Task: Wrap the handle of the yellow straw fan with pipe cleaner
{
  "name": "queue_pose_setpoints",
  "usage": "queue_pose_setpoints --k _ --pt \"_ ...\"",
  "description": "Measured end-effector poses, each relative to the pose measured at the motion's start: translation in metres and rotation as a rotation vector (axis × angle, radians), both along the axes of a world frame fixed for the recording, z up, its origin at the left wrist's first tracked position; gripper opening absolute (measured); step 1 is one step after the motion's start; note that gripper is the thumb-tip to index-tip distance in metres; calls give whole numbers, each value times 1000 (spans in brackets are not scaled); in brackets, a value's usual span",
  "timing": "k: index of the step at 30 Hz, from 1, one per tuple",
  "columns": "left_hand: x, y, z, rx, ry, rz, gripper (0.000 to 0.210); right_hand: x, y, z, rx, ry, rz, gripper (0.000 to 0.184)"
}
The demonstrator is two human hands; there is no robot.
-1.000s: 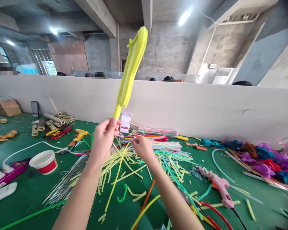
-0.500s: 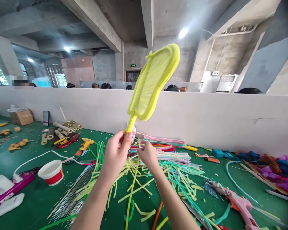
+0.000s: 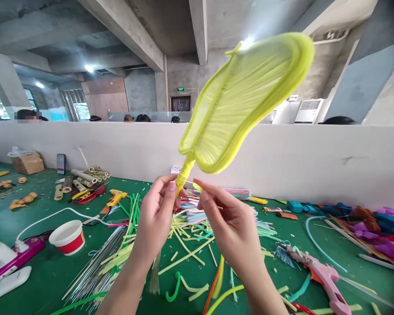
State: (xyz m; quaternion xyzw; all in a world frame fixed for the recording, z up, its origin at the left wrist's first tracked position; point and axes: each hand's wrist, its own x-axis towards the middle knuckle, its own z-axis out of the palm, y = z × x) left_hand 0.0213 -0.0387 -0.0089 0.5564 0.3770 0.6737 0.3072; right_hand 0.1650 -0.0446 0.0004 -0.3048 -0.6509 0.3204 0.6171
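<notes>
My left hand [image 3: 159, 210] is closed round the wrapped yellow handle [image 3: 185, 169] of a fan-shaped piece. Its curved, see-through yellow blade [image 3: 246, 100] rises up and to the right, with a thick fuzzy rim and a rib along it. Just right of the handle, my right hand [image 3: 233, 223] pinches the end of a yellow pipe cleaner [image 3: 197, 187] between thumb and fingertips. Part of this strip is hidden behind the hand; a blurred yellow length [image 3: 219, 278] hangs below. Cut pale-yellow pieces [image 3: 190, 258] lie scattered on the green table [image 3: 118, 271] underneath.
Left are a paper cup [image 3: 67, 237], a purple power strip [image 3: 16, 260], a yellow glue gun [image 3: 116, 198], bamboo pieces [image 3: 85, 177] and a bundle of thin wires [image 3: 96, 258]. A pink glue gun [image 3: 318, 271] lies right. A white partition [image 3: 134, 148] stands behind.
The fan-shaped piece has come nearer and tilted further right, showing more of its blade. My right hand has moved right and turned, bringing the yellow pipe cleaner's end up beside the handle.
</notes>
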Motion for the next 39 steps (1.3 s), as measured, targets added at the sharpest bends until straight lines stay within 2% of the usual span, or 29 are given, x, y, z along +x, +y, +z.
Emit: queue_pose_setpoints --k 2,7,11,24,33,36,39 --pt "1 -1 0 12 11 1 24 -2 1 0 -24 11 5 29" --pt "4 -3 -1 54 23 -24 15 -3 3 -3 -19 8 5 15" --pt "8 -3 -3 57 -6 -86 14 -6 3 -5 -18 -41 -69 16" --pt "16 -5 -5 120 -85 -92 11 -13 -2 -3 -48 30 -100 15" --pt "19 -11 -1 143 19 20 12 -13 -6 -6 18 -32 -264 19" --pt "20 -11 -1 136 19 18 13 -11 -6 -6 19 -44 -271 19" --pt "20 -11 -1 116 -19 -40 12 -8 -5 -3 40 -53 -234 17"
